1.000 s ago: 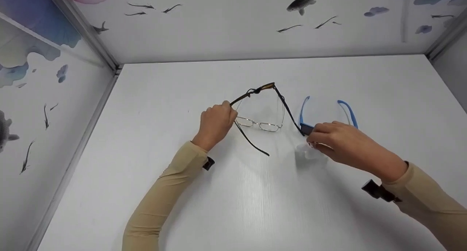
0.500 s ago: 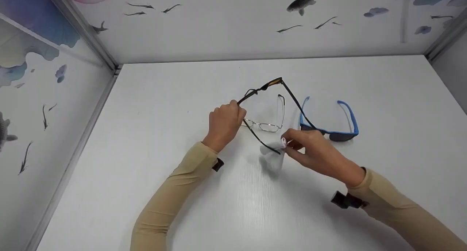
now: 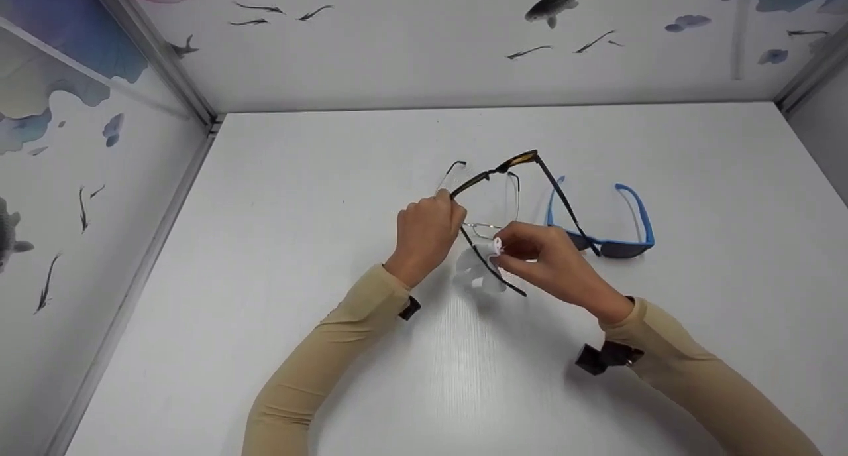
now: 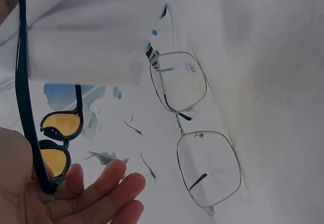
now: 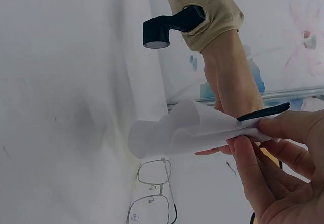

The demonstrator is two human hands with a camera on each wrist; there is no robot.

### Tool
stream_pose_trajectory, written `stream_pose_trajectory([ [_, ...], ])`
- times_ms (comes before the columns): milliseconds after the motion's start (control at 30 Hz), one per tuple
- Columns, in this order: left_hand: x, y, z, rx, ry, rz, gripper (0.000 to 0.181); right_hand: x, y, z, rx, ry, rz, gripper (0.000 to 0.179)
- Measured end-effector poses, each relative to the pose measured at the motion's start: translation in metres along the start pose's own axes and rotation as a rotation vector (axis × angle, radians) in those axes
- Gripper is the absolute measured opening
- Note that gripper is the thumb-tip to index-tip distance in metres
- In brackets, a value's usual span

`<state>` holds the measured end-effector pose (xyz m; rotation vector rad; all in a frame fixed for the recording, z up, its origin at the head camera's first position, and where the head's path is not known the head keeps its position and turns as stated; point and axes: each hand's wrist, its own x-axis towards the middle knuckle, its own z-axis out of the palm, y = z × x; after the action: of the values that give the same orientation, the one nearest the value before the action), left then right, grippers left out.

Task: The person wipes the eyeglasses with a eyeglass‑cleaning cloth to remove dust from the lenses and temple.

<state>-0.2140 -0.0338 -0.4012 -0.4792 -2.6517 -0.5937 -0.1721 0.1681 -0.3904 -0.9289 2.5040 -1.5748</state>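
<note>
Head view: our left hand (image 3: 429, 236) grips black glasses (image 3: 522, 159), likely for steadiness. At its three o'clock, our right hand (image 3: 548, 262) pinches cloth (image 3: 470, 262).

White tabletop (image 3: 298, 177), faintly grained, filled the middle. At 12 o'clock stood a pale back wall (image 3: 397, 65) printed with a dark fish (image 3: 555, 4) and bluish blots; at 9, a similarly printed side wall (image 3: 132, 171). Grey metal post (image 3: 156, 48) at 10. Soft glare (image 3: 464, 376) lay at 6.

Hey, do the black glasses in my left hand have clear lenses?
No, the black glasses in your left hand have yellow lenses.
</note>
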Motion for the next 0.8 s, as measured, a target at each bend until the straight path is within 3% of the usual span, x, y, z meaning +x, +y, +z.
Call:
stream_pose_trajectory([
  [133, -0.004, 0.009, 0.003, 0.001, 0.01, 0.015, 0.026, 0.006, 0.002, 0.004, 0.096, 0.025, 0.056, 0.009],
  [233, -0.007, 0.013, 0.005, -0.013, 0.011, 0.019, 0.026, 0.01, 0.004, 0.005, 0.229, 0.051, 0.14, 0.01],
  [400, -0.009, 0.017, 0.008, -0.122, -0.021, -0.007, 0.027, 0.015, 0.007, 0.005, 0.404, 0.115, 0.267, 0.015],
  [800, -0.012, 0.021, 0.014, -0.342, -0.115, 0.038, 0.028, 0.02, 0.015, 0.004, 0.481, 0.226, 0.289, 0.019],
])
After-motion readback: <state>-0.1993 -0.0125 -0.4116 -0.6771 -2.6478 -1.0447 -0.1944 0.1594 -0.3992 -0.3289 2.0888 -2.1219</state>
